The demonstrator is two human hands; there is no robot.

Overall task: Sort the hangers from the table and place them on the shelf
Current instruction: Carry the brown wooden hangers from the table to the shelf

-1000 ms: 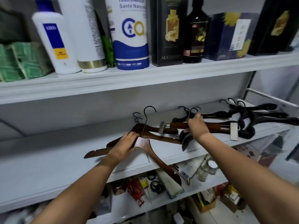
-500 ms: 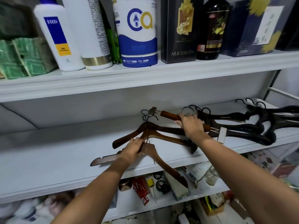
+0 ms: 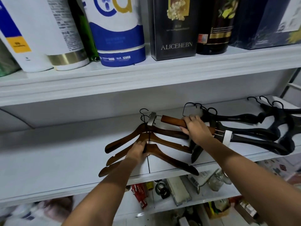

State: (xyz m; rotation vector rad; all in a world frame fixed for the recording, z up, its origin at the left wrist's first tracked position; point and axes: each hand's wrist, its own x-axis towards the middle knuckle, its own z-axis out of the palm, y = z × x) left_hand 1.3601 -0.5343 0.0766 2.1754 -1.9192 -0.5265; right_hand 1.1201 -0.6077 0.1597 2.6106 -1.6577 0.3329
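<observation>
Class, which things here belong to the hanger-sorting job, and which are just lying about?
Job: wooden hangers, one in the left hand; clip hanger in the right hand; black hangers; shelf.
Lying about: bottles, black box, jars.

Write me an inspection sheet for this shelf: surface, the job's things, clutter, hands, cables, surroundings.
Surface: white middle shelf; hangers lie on its right part.
Job's things: three wooden hangers overlapped front to back; a clip hanger angled across their hooks; black hangers grouped to the right.
Clutter: a glass jar, a tape roll and packets crowd the lower shelf.
Hands: left hand grips the neck of the front wooden hanger; right hand grips the clip hanger's bar.
Cables: nothing seen.
Surroundings: upper shelf carries bottles and a black box.
</observation>
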